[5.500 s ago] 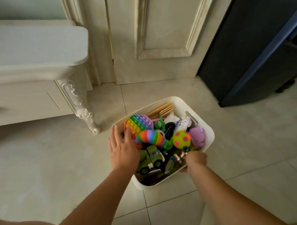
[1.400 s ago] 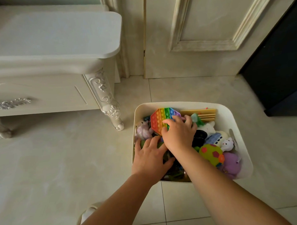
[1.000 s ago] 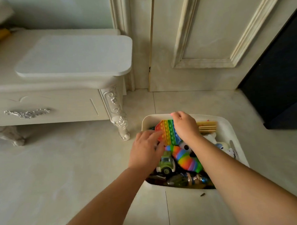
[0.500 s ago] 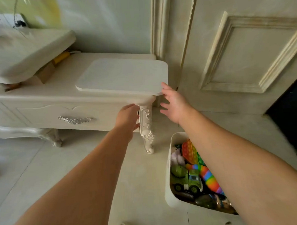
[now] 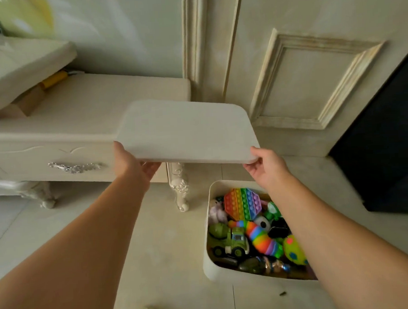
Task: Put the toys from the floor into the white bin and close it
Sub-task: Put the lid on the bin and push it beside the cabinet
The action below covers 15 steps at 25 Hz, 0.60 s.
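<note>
One change is registering against the view of half a second ago: the counter [image 5: 79,108] is no longer carrying the white lid [image 5: 185,129], which is now hanging roughly level off the counter's right end, clear of the surface. The white bin [image 5: 209,266] is sitting open on the floor [image 5: 155,250], below and to the right, not yet under the lid.

The hands are working apart. The left hand [image 5: 133,164] is gripping the lid's near left corner, thumb on top and fingers beneath. The right hand [image 5: 266,165] is pinching the near right corner the same way.

Toys are lying inside the bin: a green truck [image 5: 230,242], a rainbow pop toy [image 5: 242,204], a striped slug [image 5: 262,238] and a spotted ball [image 5: 293,249]. None is showing on the visible floor, so loading is judged complete and closing is beginning.

Obstructions:
- The dark cabinet [image 5: 385,146] is standing well apart on the right.
- The counter's carved leg [image 5: 180,185] is standing near the bin's far left corner.
- The pop toy is leaning near rim height and may be holding the lid off.
- A dark speck [image 5: 282,293] is lying just before the bin.
</note>
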Motion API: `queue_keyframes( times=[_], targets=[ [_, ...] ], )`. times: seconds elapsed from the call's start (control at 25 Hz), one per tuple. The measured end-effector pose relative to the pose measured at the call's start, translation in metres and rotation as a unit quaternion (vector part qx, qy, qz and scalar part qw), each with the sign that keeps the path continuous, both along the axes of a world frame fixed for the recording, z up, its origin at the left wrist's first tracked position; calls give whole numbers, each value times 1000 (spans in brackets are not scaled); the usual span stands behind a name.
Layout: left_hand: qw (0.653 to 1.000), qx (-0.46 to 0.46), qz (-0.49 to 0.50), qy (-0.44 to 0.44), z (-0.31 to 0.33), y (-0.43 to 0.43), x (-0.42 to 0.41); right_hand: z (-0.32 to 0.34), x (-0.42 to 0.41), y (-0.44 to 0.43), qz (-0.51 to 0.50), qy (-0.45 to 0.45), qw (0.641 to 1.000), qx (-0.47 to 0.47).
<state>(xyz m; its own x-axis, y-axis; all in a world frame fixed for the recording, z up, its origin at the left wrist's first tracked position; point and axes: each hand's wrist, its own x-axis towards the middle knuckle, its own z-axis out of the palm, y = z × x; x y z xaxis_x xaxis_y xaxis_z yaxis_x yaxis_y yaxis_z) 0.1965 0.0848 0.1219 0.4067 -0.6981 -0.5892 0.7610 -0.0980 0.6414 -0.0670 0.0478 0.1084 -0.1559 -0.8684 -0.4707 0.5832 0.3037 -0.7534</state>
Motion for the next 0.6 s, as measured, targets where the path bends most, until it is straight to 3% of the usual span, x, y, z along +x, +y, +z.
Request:
queue_keyframes(
  times=[0.2,0.32,0.44,0.52,0.6],
  targets=[
    [983,31,-105,-147,-11,10,-37,-8,-93,33,-29,49,998,-5],
    [938,5,-201,-281,-31,26,-86,-21,-144,57,-81,99,991,26],
    [898,5,-269,-347,-66,46,-122,-36,-180,89,-148,189,965,104],
    [846,44,-322,-422,-96,55,-131,-51,-192,113,-139,341,915,164],
    [753,80,-381,-531,-115,64,-131,-68,-195,134,-92,457,864,189]
  ],
)
